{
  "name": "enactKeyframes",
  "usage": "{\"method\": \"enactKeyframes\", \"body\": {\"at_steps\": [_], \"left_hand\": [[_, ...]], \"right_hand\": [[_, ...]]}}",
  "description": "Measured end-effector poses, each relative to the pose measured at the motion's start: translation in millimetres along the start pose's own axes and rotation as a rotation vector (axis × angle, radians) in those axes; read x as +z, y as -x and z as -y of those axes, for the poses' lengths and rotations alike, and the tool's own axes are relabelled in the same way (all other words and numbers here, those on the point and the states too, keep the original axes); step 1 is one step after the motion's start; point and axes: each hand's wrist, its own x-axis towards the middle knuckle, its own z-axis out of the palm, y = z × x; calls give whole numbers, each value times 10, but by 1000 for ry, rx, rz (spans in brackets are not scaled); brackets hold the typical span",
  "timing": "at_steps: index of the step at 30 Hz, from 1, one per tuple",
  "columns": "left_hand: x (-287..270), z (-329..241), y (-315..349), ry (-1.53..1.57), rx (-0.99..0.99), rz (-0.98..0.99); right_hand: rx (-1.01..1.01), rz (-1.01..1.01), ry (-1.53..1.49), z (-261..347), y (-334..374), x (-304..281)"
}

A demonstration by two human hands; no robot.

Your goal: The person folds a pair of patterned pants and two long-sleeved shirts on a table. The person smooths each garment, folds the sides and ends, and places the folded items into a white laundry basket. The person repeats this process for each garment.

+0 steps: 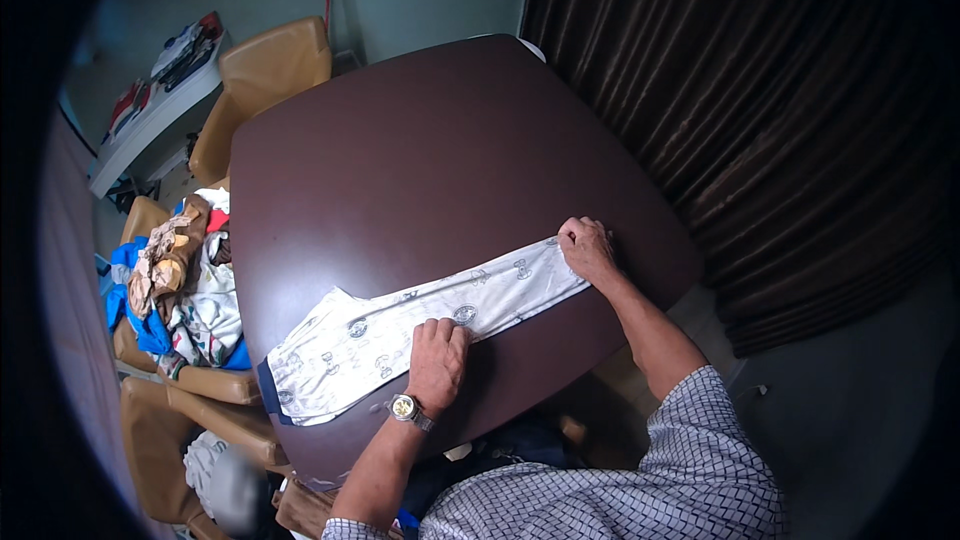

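Note:
A pair of white printed trousers (400,325) with a dark blue waistband lies on the brown table (400,170), folded lengthwise into a long strip. The waistband end is at the left and the leg end slants up to the right. My left hand (437,362), with a watch on its wrist, is closed at the near edge around the middle of the trousers, fingers bent down onto the cloth. At the leg end, my right hand (588,248) is closed on the cloth, its fingertips partly hidden.
To the left, a tan chair (215,385) carries a heap of mixed clothes (185,285). Another tan chair (150,440) with grey cloth stands nearer me. At the far left are a further chair (270,65) and a white shelf (160,110) with folded clothes. Dark curtains (760,120) hang along the right.

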Motion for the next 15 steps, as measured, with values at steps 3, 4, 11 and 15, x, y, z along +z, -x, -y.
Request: {"method": "enactKeyframes", "body": {"at_steps": [3, 4, 11, 15], "left_hand": [[54, 4, 26, -55, -26, 60], [55, 4, 29, -55, -34, 74], [76, 25, -27, -15, -46, 36], [33, 90, -208, 45, -93, -25]], "right_hand": [[32, 30, 54, 62, 0, -1], [40, 38, 75, 81, 1, -3], [62, 77, 147, 98, -16, 7], [56, 84, 175, 131, 4, -18]]}}
